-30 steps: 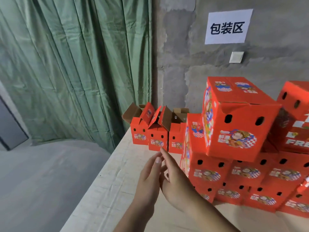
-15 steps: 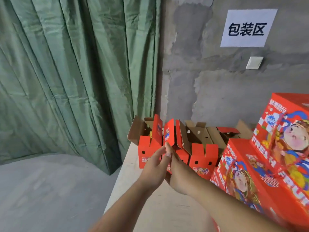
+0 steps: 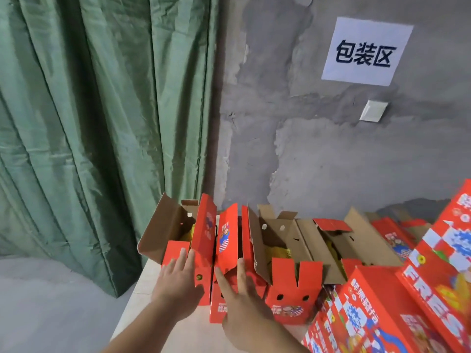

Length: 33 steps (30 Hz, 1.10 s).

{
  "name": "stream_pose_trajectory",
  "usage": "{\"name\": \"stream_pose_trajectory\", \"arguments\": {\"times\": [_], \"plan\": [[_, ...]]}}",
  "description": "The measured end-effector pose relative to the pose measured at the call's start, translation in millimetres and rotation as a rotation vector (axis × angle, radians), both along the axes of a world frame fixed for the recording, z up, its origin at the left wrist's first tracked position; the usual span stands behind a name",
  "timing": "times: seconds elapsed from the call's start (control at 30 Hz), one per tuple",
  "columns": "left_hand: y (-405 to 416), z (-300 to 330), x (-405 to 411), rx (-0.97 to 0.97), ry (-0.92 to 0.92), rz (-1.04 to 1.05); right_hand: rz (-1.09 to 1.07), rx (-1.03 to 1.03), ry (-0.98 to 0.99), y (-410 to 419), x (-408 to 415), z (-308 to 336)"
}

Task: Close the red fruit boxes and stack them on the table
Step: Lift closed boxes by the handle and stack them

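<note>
Backing pale table (image 3: 132, 309), bare wall (image 3: 305, 149), green curtain (image 3: 89, 123)

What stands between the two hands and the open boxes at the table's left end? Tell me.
Nothing visible. The left hand already rests straight-fingered on the front of the leftmost open red box, and the right hand lies against the front of the second open box beside it.

Packing area — wall sign (image 3: 367, 51) says so; stacked fruit boxes (image 3: 382, 309).
</note>
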<state>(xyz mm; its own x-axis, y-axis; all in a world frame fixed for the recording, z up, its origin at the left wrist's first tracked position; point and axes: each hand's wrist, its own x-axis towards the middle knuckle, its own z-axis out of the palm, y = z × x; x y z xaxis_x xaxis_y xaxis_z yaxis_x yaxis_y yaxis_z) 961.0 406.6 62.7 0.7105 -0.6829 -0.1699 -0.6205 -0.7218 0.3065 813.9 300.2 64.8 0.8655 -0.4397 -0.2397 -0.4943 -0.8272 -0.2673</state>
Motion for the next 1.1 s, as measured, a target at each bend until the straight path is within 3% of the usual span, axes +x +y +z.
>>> {"name": "stream_pose_trajectory", "arguments": {"times": [0.17, 0.27, 0.33, 0.47, 0.73, 0.87, 1.1], "plan": [[-14, -23, 17, 0.316, -0.149, -0.111, 0.016, 0.018, 0.097, -18, 4, -17], [-18, -34, 19, 0.365, -0.317, -0.173, 0.034, 0.025, 0.119, -22, -1, -24], [-21, -42, 22, 0.314, -0.357, -0.167, 0.037, 0.024, 0.098, -21, -3, -28], [-20, -52, 37, 0.165, -0.258, -0.141, 0.040, 0.025, 0.016, -17, -8, -32], [27, -64, 21, 0.068, -0.305, -0.212, 0.091, -0.050, -0.086, 30, -29, -17], [65, -62, -21, 0.046, -0.281, -0.229, 0.087, -0.052, -0.065, 65, -49, -17], [175, -77, -157, -0.250, -0.244, -0.314, 0.220, -0.273, -0.060, 169, -120, -39]]}}
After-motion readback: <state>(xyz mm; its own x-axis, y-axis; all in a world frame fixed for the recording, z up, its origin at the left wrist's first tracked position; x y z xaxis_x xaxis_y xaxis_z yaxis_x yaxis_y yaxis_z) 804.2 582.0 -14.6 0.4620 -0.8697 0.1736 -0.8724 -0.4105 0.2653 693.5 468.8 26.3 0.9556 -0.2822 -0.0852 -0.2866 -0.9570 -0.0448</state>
